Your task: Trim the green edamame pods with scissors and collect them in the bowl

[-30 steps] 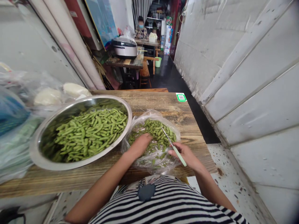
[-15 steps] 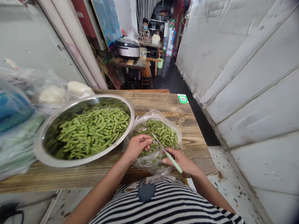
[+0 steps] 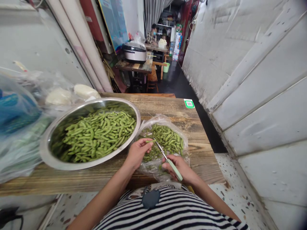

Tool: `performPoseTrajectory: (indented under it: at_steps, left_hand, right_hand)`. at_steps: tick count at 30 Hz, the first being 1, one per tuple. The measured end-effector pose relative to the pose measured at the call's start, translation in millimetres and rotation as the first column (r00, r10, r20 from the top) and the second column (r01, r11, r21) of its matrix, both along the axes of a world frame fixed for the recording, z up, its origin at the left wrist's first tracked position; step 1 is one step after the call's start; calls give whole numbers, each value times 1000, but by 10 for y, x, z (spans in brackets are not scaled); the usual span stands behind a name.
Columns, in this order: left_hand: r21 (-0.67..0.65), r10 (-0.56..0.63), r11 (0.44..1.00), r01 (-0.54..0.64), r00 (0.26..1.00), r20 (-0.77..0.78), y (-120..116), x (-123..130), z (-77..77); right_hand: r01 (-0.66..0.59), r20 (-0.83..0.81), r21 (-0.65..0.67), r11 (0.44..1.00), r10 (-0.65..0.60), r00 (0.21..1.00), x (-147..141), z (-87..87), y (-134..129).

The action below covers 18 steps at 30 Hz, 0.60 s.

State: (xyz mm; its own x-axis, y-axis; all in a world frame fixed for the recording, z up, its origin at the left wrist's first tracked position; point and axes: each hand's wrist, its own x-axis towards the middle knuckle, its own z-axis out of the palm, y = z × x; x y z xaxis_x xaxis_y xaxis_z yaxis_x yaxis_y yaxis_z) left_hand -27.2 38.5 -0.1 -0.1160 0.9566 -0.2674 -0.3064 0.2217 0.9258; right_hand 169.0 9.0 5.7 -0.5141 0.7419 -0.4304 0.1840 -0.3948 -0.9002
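A narrow shop aisle runs away from the person, with a scuffed, whitewashed panelled wall (image 3: 259,80) along the right and a dark, glossy floor (image 3: 177,80) leading to the far end. There, a seated person (image 3: 153,36) is behind a small wooden table (image 3: 155,48). Nearer stands a silver rice cooker (image 3: 134,52) on a worn, dark wooden table (image 3: 131,66), with a pale green plastic bucket (image 3: 166,67) on the floor to its right. A rough plank wooden bench (image 3: 158,107) fills the near scene, with a small green square QR-code sticker (image 3: 189,103) at its far right edge. Bulging blue-and-white plastic bags (image 3: 16,108) are heaped at its left end. On the bench sits a large round stainless steel bowl (image 3: 72,167) heaped with bright green edamame pods (image 3: 98,135). Just right of the bowl lies a crumpled clear plastic bag (image 3: 163,119), holding more green pods (image 3: 166,140). Above the near side of the bag, the left hand (image 3: 137,153) has its grip almost closed, pinching a single green pod (image 3: 150,141) between its fingertips. The right hand (image 3: 178,167) is closed firmly around a slim knife (image 3: 174,169) with a pale green handle, its thin blade angled far and left, its tip near that pod.
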Motion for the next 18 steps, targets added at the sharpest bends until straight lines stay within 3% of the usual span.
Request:
performPoseTrajectory:
  at_steps: [5, 7, 12, 18]
  left_hand:
    - [12, -10, 1000, 10, 998, 55, -12, -23, 34]
    - [24, -52, 998, 51, 998, 47, -20, -24, 41]
    - [65, -145, 986, 156, 978, -147, -43, -23, 53]
    - [106, -254, 943, 315, 889, -381, -77, -42, 42]
  right_hand:
    - [-83, 177, 316, 945, 27, 984, 117, 55, 67]
    - [-131, 217, 380, 916, 49, 975, 152, 85, 85]
    - [-179, 262, 389, 904, 78, 962, 155, 141, 112]
    - [-183, 211, 379, 907, 108, 972, 143, 193, 150]
